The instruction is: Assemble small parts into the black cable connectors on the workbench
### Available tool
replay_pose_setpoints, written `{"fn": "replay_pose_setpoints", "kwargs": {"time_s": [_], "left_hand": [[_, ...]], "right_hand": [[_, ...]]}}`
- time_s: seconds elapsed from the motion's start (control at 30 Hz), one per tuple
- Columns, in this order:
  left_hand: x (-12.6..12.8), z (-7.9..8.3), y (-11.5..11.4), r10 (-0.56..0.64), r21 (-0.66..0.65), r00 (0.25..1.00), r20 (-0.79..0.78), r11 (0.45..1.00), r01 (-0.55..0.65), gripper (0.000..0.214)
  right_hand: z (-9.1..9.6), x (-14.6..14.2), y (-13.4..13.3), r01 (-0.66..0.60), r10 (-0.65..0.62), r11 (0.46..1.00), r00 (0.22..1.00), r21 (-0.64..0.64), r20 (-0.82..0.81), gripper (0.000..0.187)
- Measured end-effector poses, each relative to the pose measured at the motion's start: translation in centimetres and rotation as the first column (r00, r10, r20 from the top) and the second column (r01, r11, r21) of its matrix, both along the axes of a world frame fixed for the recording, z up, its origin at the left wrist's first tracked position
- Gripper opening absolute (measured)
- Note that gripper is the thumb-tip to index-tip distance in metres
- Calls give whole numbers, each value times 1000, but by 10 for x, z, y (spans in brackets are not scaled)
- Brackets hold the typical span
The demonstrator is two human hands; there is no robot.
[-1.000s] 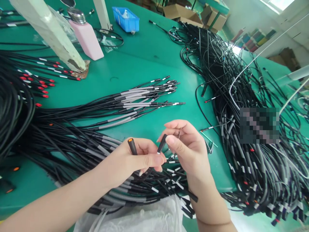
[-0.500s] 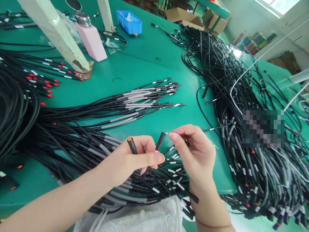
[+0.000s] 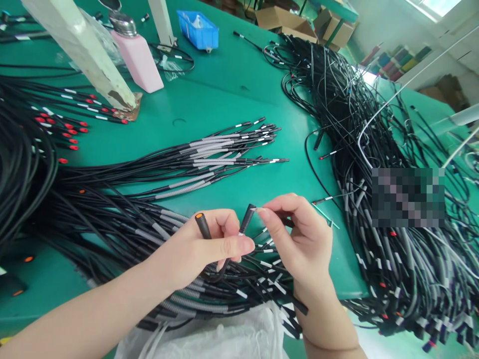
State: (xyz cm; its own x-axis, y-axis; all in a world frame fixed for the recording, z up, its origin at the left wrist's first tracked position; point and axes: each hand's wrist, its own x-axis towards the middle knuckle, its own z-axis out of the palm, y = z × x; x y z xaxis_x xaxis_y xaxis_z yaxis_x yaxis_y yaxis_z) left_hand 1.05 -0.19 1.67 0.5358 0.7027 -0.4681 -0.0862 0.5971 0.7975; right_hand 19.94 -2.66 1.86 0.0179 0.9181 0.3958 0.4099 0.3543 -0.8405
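The left hand (image 3: 209,249) gripped two black cable ends, an orange-tipped end (image 3: 202,225) and a plug (image 3: 247,219), above loose cables (image 3: 179,294) on the table (image 3: 209,104). The right hand (image 3: 299,239) pinched the plug's tip.

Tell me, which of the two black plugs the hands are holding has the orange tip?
The orange-tipped plug sticks up from the left hand, with nothing touching its end. The other plug has a plain dark end, pinched by the right hand.
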Motion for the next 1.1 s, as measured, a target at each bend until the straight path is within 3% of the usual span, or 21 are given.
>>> {"fn": "replay_pose_setpoints", "kwargs": {"time_s": [0.33, 0.53, 1.1], "left_hand": [[0, 1, 0, 7, -4, 1000, 6, 1000, -7, 39], [-1, 0, -1, 3, -12, 1000, 19, 1000, -2, 41], [-1, -3, 0, -3, 6, 1000, 30, 1000, 3, 41]], "right_hand": [[2, -1, 0, -59, 59, 996, 998, -71, -9, 14], [0, -1, 1, 16, -16, 1000, 999, -25, -29, 15], [1, 0, 0, -28, 28, 998, 1000, -58, -5, 13]]}}
